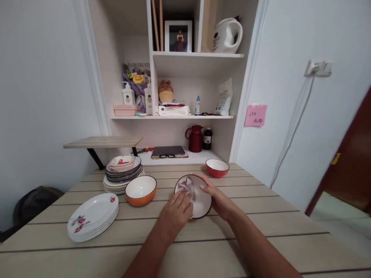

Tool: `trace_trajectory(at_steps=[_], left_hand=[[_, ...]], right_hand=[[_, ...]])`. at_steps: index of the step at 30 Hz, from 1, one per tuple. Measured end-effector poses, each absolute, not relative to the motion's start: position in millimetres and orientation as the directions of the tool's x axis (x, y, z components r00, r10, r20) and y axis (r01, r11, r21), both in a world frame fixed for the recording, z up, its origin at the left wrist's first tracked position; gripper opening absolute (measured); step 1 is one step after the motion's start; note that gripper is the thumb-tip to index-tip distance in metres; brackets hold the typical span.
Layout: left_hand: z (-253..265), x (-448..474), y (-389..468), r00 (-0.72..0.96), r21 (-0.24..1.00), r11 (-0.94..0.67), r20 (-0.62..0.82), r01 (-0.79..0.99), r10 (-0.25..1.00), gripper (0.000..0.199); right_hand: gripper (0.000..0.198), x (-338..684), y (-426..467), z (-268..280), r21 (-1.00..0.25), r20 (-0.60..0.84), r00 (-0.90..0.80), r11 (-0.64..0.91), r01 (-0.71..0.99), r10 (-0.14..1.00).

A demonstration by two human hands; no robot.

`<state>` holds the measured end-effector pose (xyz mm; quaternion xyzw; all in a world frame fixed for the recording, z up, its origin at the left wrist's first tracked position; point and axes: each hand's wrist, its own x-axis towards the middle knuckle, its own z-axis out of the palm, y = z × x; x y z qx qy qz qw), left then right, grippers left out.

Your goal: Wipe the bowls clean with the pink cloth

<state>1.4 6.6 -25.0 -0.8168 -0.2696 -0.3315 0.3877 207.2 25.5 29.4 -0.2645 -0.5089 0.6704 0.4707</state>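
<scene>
A white-lined bowl with a dark rim (203, 199) is tilted toward me above the table. My right hand (216, 196) grips its right side, thumb over the rim and fingers behind. My left hand (179, 210) presses a crumpled pale cloth (185, 184) against the inside of the bowl, fingers closed on it. The bowl's outer side is hidden from view. To the left stands an orange bowl (141, 190), white inside. Behind the held bowl, to the right, sits a red bowl (218, 168).
Flower-patterned white plates (94, 212) form a stack at the left. Behind them rises a mixed stack of plates (123, 177) with small dishes on top. A closed laptop (168, 151), glasses and a dark red jug (196, 139) stand at the back, below shelves.
</scene>
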Motion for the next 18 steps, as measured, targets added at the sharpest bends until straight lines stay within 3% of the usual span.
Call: trace_trajectory(at_steps=[6,9,13,18], left_hand=[[-24.9,-1.6,5.3,0.586,-0.418,-0.556,0.794,0.718,0.161,0.019],[-26.9,-3.7,6.0,0.523,-0.325,-0.573,0.823,0.752,0.220,0.023],[-30.6,-7.5,8.3,0.410,-0.158,-0.591,0.854,0.791,0.320,0.029],[-31.6,-10.4,10.1,0.402,-0.157,-0.621,0.873,0.768,0.277,0.029]], right_hand=[[0.079,199.8,24.3,17.3,-0.823,0.210,-0.413,-0.069,-0.564,0.886],[0.079,193.0,25.4,14.7,-0.769,0.287,-0.407,-0.044,-0.637,0.867],[0.092,177.4,28.9,6.8,-0.776,0.305,-0.418,-0.031,-0.630,0.856],[0.112,158.9,22.5,0.7,-0.825,0.357,-0.356,0.113,-0.553,0.864]])
